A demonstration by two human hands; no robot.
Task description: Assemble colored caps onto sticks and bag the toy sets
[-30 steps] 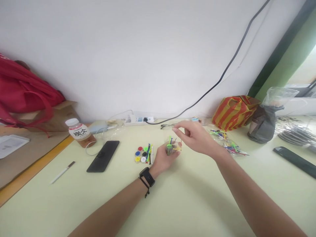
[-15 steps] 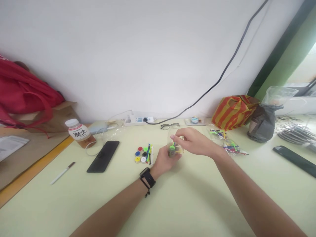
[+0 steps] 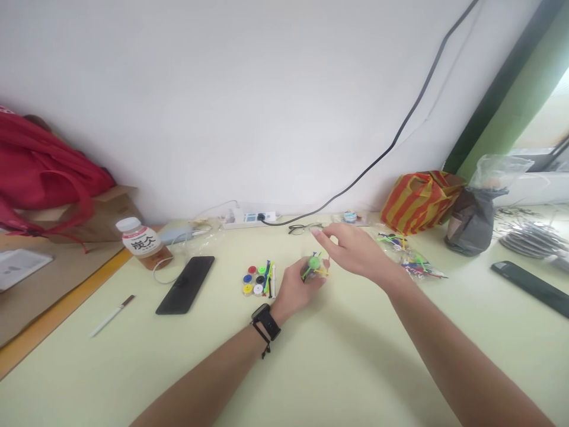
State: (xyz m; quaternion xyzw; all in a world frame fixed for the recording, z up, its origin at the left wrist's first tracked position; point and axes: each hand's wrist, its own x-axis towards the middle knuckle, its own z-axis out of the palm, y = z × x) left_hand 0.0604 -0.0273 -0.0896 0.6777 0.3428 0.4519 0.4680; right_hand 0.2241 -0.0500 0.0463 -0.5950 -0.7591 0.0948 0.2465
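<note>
My left hand (image 3: 297, 281), with a black watch on its wrist, is wrapped round a small clear container (image 3: 316, 273). A round green plastic piece (image 3: 315, 261) and thin blue, yellow and green sticks show at its top. Above and to the right of it, the thumb and fingers of my right hand (image 3: 344, 246) are pinched together. Something see-through may be at those fingertips, but it blurs into the eyeglasses (image 3: 297, 229) behind. Left of my left hand lie small round discs (image 3: 248, 289) in several colours and a row of coloured plastic sticks (image 3: 269, 279).
Bags of coloured plastic parts (image 3: 418, 265) lie to the right, before a striped bag (image 3: 420, 201) and a grey bag (image 3: 472, 222). To the left are a phone (image 3: 185, 284), a drink bottle (image 3: 144, 243) and a pen (image 3: 111, 317). A power strip (image 3: 249, 220) stands by the wall.
My right hand has risen slightly off the container's top, leaving the green piece and sticks in fuller view. My left hand stays in place around the container.
</note>
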